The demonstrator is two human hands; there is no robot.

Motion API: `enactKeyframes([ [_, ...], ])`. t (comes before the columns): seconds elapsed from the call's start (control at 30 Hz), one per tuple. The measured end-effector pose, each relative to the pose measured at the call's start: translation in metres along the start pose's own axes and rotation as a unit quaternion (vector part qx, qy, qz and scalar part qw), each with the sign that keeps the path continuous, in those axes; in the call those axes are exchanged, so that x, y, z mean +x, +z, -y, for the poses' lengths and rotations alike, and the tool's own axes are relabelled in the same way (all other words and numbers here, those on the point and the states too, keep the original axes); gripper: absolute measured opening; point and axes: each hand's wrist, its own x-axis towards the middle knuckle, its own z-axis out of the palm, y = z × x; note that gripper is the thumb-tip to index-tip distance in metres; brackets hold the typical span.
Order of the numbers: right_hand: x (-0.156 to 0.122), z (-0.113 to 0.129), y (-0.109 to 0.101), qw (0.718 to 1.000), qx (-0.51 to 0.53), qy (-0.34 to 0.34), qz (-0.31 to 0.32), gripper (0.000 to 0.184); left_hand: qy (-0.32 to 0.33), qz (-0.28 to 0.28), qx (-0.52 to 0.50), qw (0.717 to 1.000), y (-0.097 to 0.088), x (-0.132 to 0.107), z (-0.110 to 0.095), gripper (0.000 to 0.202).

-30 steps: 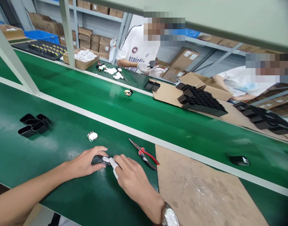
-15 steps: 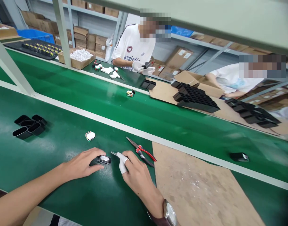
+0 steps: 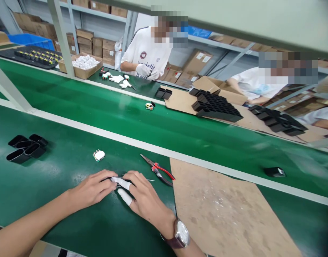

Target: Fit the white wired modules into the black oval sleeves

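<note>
My left hand (image 3: pixel 92 188) and my right hand (image 3: pixel 142 195) meet over a small black casing (image 3: pixel 113 179) lying on the green mat. Both pinch it; the casing is mostly hidden under the fingers. Two fingertips of my right hand wear white finger cots. A thin metal pin (image 3: pixel 150 180) sticks out on the mat to the right of the fingers. A small white-topped part (image 3: pixel 99 155) lies just beyond my left hand. Red-handled pliers (image 3: pixel 158 170) lie beyond my right hand.
Several empty black casings (image 3: pixel 24 147) cluster at the left. A brown board (image 3: pixel 228 214) covers the mat on the right. On the conveyor belt (image 3: pixel 180 132) sit a small part (image 3: pixel 150 105) and a black casing (image 3: pixel 274 172). Two people work across the belt beside rows of black casings (image 3: pixel 217 107).
My right hand drew back from the casing half a second ago, then returned, and both hands now close on it. The view has shifted slightly to the right.
</note>
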Motion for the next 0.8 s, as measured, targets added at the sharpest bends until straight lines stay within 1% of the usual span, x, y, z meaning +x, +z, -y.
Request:
enactKeyframes([
  [0.03, -0.001, -0.003, 0.000, 1.000, 0.002, 0.001, -0.001, 0.032, -0.022, -0.002, -0.024, 0.999, 0.000, 0.000, -0.001, 0.012],
  [0.07, -0.003, -0.007, 0.001, 1.000, 0.006, 0.006, -0.008, 0.033, -0.059, -0.014, -0.065, 0.996, 0.001, 0.001, -0.001, 0.009],
  [0.1, -0.005, -0.012, 0.001, 1.000, 0.007, 0.016, -0.021, 0.035, -0.111, -0.033, -0.123, 0.986, 0.000, 0.002, -0.001, 0.005],
  [0.13, -0.009, -0.017, 0.002, 0.999, 0.002, 0.029, -0.037, 0.036, -0.175, -0.056, -0.194, 0.964, -0.001, 0.004, 0.000, 0.007],
  [0.17, -0.013, -0.022, 0.003, 0.998, -0.010, 0.042, -0.048, 0.037, -0.242, -0.082, -0.272, 0.928, -0.003, 0.007, 0.001, 0.014],
  [0.23, -0.020, -0.031, 0.004, 0.995, -0.054, 0.066, -0.054, 0.036, -0.348, -0.133, -0.411, 0.832, -0.009, 0.013, 0.003, 0.025],
  [0.27, -0.024, -0.035, 0.006, 0.993, -0.077, 0.073, -0.048, 0.035, -0.379, -0.153, -0.459, 0.789, -0.013, 0.016, 0.005, 0.029],
  [0.3, -0.028, -0.037, 0.007, 0.992, -0.095, 0.077, -0.041, 0.034, -0.397, -0.169, -0.491, 0.756, -0.016, 0.019, 0.007, 0.033],
  [0.33, -0.031, -0.040, 0.008, 0.991, -0.105, 0.078, -0.035, 0.033, -0.407, -0.184, -0.511, 0.734, -0.019, 0.021, 0.008, 0.035],
  [0.37, -0.033, -0.042, 0.009, 0.991, -0.109, 0.077, -0.032, 0.034, -0.412, -0.192, -0.522, 0.721, -0.021, 0.023, 0.009, 0.037],
  [0.43, -0.038, -0.046, 0.012, 0.991, -0.108, 0.067, -0.032, 0.040, -0.418, -0.196, -0.527, 0.713, -0.023, 0.025, 0.010, 0.039],
  [0.5, -0.041, -0.051, 0.014, 0.991, -0.117, 0.058, -0.037, 0.046, -0.418, -0.188, -0.520, 0.721, -0.022, 0.025, 0.010, 0.040],
  [0.53, -0.043, -0.053, 0.015, 0.989, -0.131, 0.057, -0.041, 0.048, -0.415, -0.180, -0.511, 0.731, -0.020, 0.025, 0.009, 0.040],
  [0.57, -0.044, -0.055, 0.016, 0.986, -0.148, 0.059, -0.046, 0.048, -0.410, -0.169, -0.495, 0.747, -0.019, 0.024, 0.008, 0.040],
  [0.6, -0.045, -0.057, 0.017, 0.983, -0.168, 0.062, -0.051, 0.048, -0.401, -0.155, -0.470, 0.770, -0.018, 0.024, 0.008, 0.040],
  [0.63, -0.046, -0.058, 0.018, 0.979, -0.187, 0.065, -0.055, 0.048, -0.387, -0.142, -0.435, 0.801, -0.018, 0.025, 0.008, 0.039],
  [0.67, -0.046, -0.058, 0.018, 0.975, -0.204, 0.066, -0.060, 0.046, -0.365, -0.131, -0.387, 0.837, -0.019, 0.027, 0.010, 0.037],
  [0.73, -0.046, -0.058, 0.018, 0.969, -0.227, 0.064, -0.072, 0.042, -0.300, -0.112, -0.248, 0.914, -0.025, 0.036, 0.019, 0.030],
  [0.77, -0.046, -0.057, 0.018, 0.968, -0.232, 0.062, -0.079, 0.039, -0.261, -0.108, -0.164, 0.945, -0.031, 0.043, 0.026, 0.027],
  [0.8, -0.045, -0.055, 0.018, 0.967, -0.232, 0.061, -0.086, 0.038, -0.226, -0.110, -0.084, 0.964, -0.039, 0.053, 0.036, 0.024],
])
